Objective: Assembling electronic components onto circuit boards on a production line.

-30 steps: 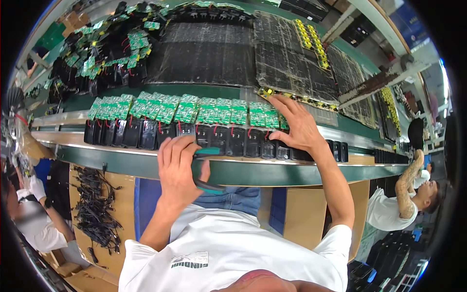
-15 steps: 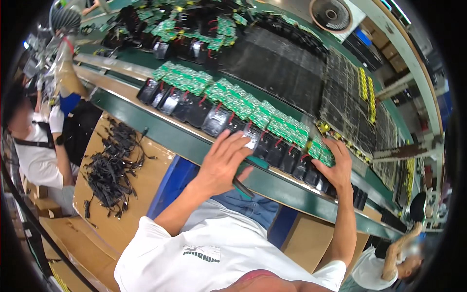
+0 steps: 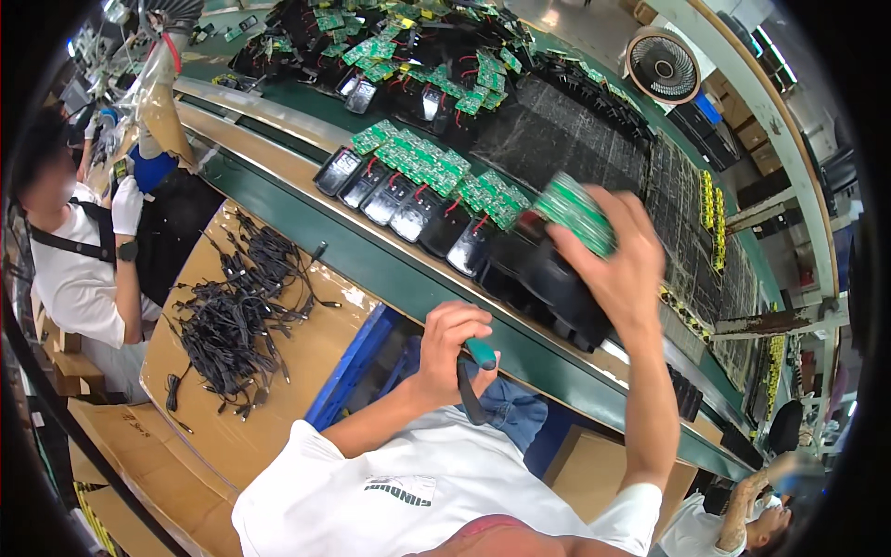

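Note:
My right hand [image 3: 620, 255] is closed on a bunch of green circuit boards [image 3: 574, 213], tilted up and smeared by motion. Below them hang black plastic cases [image 3: 557, 283], also blurred; whether these touch the belt edge I cannot tell. My left hand [image 3: 450, 348] is in front of the bench edge, fingers wrapped round a hand tool [image 3: 482, 353] with green and black handles; its working end is hidden. Left of the lifted boards, a row of green boards [image 3: 418, 158] lies on the bench, joined by red wires to black cases [image 3: 408, 221] along the edge.
A heap of boards and cases [image 3: 371, 56] lies at the far side by a black mat [image 3: 557, 121]. Black cables [image 3: 232, 325] cover a cardboard sheet [image 3: 306, 348] at left. A fan [image 3: 663, 65] stands far right. Co-workers sit at left [image 3: 74, 269] and lower right [image 3: 715, 520].
My right hand has gathered the right part of the row and lifted the boards up and leftward. My left hand has drawn back from the row toward my body with the tool.

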`<state>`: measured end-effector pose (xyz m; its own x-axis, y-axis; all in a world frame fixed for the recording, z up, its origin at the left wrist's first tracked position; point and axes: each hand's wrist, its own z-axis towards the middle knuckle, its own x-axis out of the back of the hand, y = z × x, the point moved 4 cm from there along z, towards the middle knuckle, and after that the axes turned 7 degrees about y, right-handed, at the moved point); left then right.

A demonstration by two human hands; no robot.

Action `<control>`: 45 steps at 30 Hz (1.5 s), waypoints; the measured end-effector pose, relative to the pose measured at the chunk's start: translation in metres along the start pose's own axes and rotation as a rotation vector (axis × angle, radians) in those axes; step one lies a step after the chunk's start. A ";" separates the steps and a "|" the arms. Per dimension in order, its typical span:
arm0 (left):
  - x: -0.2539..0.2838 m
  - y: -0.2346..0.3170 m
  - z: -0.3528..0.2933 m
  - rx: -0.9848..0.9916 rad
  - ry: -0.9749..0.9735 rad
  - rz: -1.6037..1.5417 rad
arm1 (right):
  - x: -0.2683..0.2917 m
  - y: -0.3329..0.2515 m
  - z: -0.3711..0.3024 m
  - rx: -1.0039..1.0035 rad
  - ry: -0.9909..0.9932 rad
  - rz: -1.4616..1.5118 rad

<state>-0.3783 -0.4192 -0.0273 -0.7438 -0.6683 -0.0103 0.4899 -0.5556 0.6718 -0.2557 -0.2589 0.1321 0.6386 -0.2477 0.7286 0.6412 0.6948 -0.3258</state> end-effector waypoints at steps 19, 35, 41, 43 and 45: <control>0.048 -0.012 -0.009 0.295 0.025 0.067 | -0.192 -0.095 0.069 0.218 0.164 0.121; -0.005 -0.011 -0.014 0.216 -0.095 -0.079 | -0.001 0.099 -0.076 0.036 -0.237 -0.182; -0.041 0.021 -0.016 0.501 -0.314 -0.169 | 0.053 0.061 -0.118 -0.092 -0.121 0.359; -0.067 0.043 -0.011 0.603 -0.510 -0.187 | 0.072 0.032 -0.141 -0.136 -0.106 0.641; -0.095 0.068 0.006 0.570 -0.676 -0.206 | 0.093 0.007 -0.161 -0.180 -0.069 0.677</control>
<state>-0.2774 -0.3905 0.0237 -0.9881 -0.0501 0.1453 0.1521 -0.1830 0.9713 -0.1236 -0.3856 0.1004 0.8975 0.2474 0.3652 0.1768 0.5567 -0.8117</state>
